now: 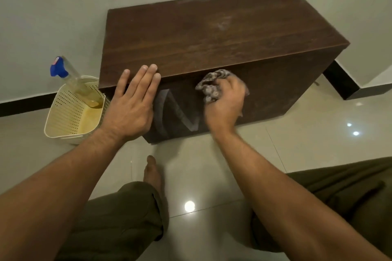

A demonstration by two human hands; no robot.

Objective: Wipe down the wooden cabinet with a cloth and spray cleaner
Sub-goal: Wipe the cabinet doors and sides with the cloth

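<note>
Four straight fingers (pixel 146 79) of the left hand (pixel 130 110) lie flat over the front top edge of a dark wooden cabinet (pixel 212 34). Their tips rest on the top near its left corner, and the palm lies against the front face below. The hand is relaxed and grips nothing.

To its right, the fingers of the right hand (pixel 226 103) are curled tightly round a bunched grey patterned cloth (pixel 212 86). They press the cloth against the front face, just under the top edge and about midway along it. This hand is slightly blurred. Between the two hands, a pale zigzag streak (pixel 176 110) marks the dark front face.

Both bare forearms reach in from the bottom of the view. The cabinet is a low box standing on a glossy pale tiled floor (pixel 212 165), its back against a pale wall (pixel 63 6). Its top has a faint dusty smudge towards the back right.

Just left of the cabinet (touching or nearly so) sits a cream perforated plastic basket (pixel 63 116). A clear spray bottle (pixel 73 76) with a blue trigger head leans inside it, holding yellowish liquid.

Near the bottom, a bare foot (pixel 151 172) and olive trousers (pixel 118 224) show the person crouched close to the cabinet.
</note>
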